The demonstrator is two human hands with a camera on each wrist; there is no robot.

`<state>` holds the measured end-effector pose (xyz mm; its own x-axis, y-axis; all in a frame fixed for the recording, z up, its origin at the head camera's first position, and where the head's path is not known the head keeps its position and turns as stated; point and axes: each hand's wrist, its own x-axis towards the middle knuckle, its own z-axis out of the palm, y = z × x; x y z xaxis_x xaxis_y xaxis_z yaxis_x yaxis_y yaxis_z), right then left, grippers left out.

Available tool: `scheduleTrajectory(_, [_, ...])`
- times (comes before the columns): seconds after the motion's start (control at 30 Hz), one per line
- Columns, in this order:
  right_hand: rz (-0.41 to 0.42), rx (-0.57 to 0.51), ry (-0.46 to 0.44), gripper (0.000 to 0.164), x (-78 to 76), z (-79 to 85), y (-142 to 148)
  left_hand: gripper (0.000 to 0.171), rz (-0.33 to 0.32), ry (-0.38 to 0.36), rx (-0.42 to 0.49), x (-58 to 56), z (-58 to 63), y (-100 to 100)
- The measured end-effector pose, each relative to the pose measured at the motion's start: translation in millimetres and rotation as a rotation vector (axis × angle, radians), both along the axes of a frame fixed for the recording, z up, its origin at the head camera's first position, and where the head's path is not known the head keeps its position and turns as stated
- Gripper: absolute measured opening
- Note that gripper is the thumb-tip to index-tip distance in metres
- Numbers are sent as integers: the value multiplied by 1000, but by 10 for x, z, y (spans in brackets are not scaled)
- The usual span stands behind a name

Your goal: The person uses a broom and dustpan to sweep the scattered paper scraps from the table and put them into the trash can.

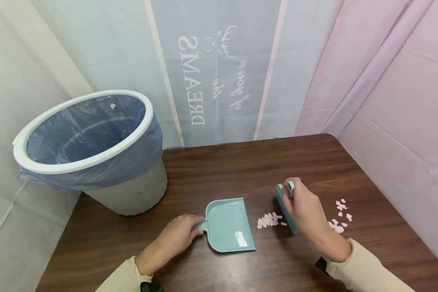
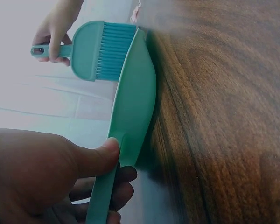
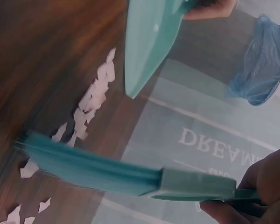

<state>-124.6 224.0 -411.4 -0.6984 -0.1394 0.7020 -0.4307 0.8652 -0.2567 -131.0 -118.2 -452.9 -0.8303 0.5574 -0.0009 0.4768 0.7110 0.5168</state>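
My left hand [image 1: 179, 235] grips the handle of a teal dustpan [image 1: 228, 225], which lies on the table with its wide edge facing right. In the left wrist view the thumb presses on top of the handle. My right hand [image 1: 308, 211] holds a small teal brush [image 1: 285, 209] by its handle, bristles down. Between the brush and the dustpan's edge is a pile of white paper scraps [image 1: 269, 220], apart from the pan. More paper scraps [image 1: 341, 215] lie scattered to the right of my right hand. In the right wrist view the bristles [image 3: 84, 163] bend among the scraps.
A grey trash bin [image 1: 131, 196] with a white rim and blue liner [image 1: 131, 162] stands at the table's left; one scrap [image 1: 112, 106] clings inside. The dark wooden table [image 1: 222, 166] meets a printed curtain [image 1: 219, 81] at the back and white sheeting at both sides.
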Motion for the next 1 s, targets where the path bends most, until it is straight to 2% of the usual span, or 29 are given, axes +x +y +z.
scheduleTrajectory(0.23, [30,-35,-26,22,-20,-34,-92,31,9,-6,-5,-2,4,4])
scheduleTrajectory(0.47, [19,-113,-42,20,-38,104,-54,29,0,4,-6,-5,-2,12])
scheduleTrajectory(0.6, [-10,-93,-28,20,-39,158,29,30,6,6,-9,-3,-10,10])
scheduleTrajectory(0.83, [-32,-4,-35,21,-20,55,110,30,6,8,-8,-3,-4,10])
scheduleTrajectory(1.0, [-16,-23,-35,20,-31,-41,80,29,2,2,-12,-1,-3,12])
